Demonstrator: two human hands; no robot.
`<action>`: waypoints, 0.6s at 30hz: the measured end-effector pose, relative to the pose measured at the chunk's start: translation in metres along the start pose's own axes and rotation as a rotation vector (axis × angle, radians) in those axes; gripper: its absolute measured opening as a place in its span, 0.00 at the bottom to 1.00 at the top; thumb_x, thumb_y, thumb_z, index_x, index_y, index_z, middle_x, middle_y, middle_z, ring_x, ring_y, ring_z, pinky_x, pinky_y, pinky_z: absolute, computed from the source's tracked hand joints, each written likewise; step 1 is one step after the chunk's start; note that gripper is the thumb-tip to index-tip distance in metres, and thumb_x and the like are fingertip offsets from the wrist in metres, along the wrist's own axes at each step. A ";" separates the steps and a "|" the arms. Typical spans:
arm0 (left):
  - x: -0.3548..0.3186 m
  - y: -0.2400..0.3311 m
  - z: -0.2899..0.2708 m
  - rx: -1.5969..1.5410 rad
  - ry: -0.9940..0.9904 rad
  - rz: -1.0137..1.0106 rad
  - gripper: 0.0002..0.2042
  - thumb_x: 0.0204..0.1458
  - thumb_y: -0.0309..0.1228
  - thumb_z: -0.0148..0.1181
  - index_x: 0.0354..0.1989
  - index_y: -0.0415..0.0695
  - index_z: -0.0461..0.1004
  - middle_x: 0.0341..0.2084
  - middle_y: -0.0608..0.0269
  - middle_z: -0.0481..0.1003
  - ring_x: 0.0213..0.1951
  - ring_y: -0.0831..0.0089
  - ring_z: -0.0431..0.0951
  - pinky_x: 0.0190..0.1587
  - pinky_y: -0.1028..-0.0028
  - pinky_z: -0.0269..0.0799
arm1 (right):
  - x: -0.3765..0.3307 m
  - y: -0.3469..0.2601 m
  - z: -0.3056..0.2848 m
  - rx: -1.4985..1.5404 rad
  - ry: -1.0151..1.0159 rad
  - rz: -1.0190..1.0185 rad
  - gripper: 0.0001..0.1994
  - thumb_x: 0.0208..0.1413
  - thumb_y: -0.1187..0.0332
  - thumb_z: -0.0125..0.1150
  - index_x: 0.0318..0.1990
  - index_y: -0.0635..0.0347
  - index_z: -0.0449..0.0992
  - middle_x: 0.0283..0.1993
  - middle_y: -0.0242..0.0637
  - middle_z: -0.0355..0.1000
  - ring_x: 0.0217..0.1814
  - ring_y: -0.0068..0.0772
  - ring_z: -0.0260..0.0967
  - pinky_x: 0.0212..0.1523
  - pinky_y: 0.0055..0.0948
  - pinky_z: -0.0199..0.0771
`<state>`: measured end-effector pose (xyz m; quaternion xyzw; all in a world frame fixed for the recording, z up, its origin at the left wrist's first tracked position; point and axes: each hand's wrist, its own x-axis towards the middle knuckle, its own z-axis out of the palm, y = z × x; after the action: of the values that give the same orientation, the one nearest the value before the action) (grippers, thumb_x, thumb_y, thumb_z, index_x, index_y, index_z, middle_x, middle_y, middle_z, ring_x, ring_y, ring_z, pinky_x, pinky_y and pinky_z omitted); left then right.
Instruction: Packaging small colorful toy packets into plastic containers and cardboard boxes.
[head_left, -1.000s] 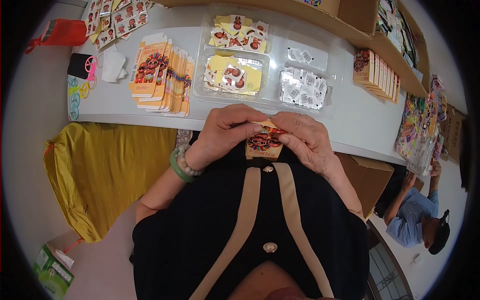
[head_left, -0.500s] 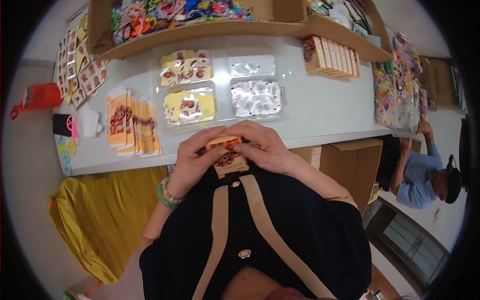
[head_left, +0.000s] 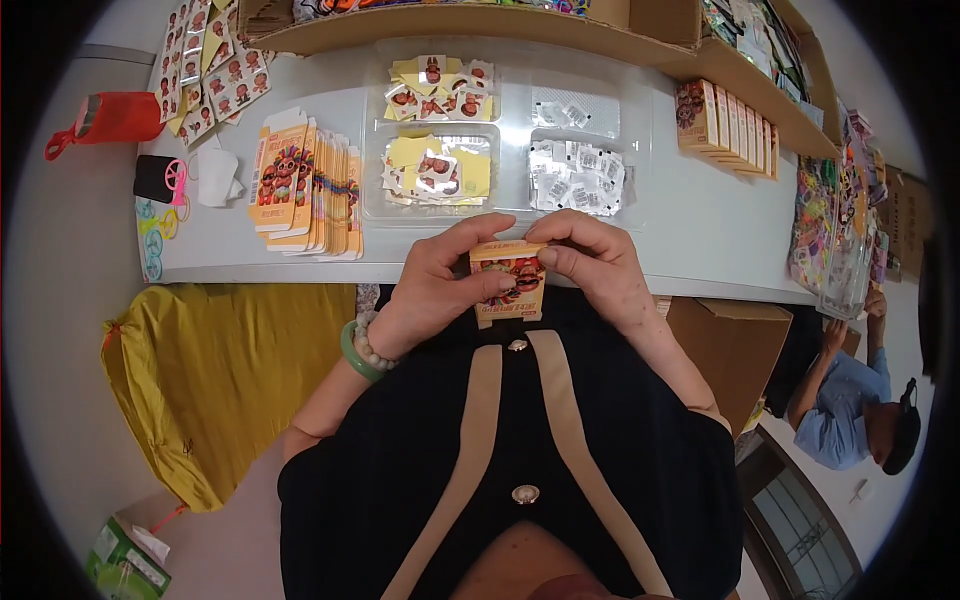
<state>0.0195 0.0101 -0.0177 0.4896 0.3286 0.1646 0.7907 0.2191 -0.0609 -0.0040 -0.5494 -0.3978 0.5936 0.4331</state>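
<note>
In front of my chest, just over the table's near edge, I hold a small yellow-orange carton [head_left: 512,297] printed with cartoon figures. My left hand [head_left: 440,285] grips its left side, thumb laid across the front panel. At the top right corner my right hand [head_left: 592,265] pinches the carton between thumb and fingers. The carton's top edge shows between the hands; its back is hidden. Right beyond them lies a clear plastic tray [head_left: 513,130] with compartments. It holds picture stickers [head_left: 437,172] on yellow backing and small white printed sachets [head_left: 578,180].
Flattened cartons [head_left: 320,200] lie fanned out left of the tray. Farther left are pink scissors [head_left: 176,178], a black phone [head_left: 154,179] and a red pouch [head_left: 118,117]. Filled cartons [head_left: 725,130] stand in a row at right, below a cardboard bin [head_left: 480,38]. Another person [head_left: 850,400] works at far right.
My right hand has shifted to the carton's top right corner, uncovering more of its top edge. The hands are farther apart. The whole view has shifted, with the table now higher in it.
</note>
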 end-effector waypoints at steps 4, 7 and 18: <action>0.000 -0.001 0.000 0.040 -0.047 0.024 0.28 0.46 0.18 0.62 0.58 0.42 0.64 0.39 0.66 0.72 0.41 0.82 0.71 0.44 0.80 0.69 | 0.001 0.001 -0.001 0.156 0.019 0.153 0.06 0.54 0.76 0.54 0.37 0.67 0.74 0.36 0.31 0.70 0.40 0.20 0.64 0.44 0.20 0.64; 0.001 0.000 -0.002 0.035 -0.057 0.023 0.29 0.46 0.19 0.62 0.59 0.42 0.62 0.38 0.66 0.72 0.40 0.82 0.71 0.44 0.80 0.70 | 0.004 -0.008 0.000 0.082 0.036 0.227 0.06 0.54 0.77 0.53 0.37 0.68 0.75 0.35 0.32 0.71 0.39 0.21 0.66 0.45 0.20 0.64; 0.006 -0.006 -0.006 0.030 -0.073 0.046 0.28 0.48 0.21 0.61 0.60 0.43 0.61 0.38 0.66 0.73 0.41 0.81 0.72 0.44 0.79 0.70 | 0.003 -0.003 0.000 -0.292 0.027 -0.175 0.06 0.55 0.75 0.54 0.38 0.67 0.76 0.35 0.38 0.72 0.40 0.29 0.70 0.41 0.22 0.67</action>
<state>0.0194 0.0150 -0.0275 0.5143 0.2905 0.1596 0.7910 0.2192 -0.0567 -0.0017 -0.5778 -0.5202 0.4820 0.4039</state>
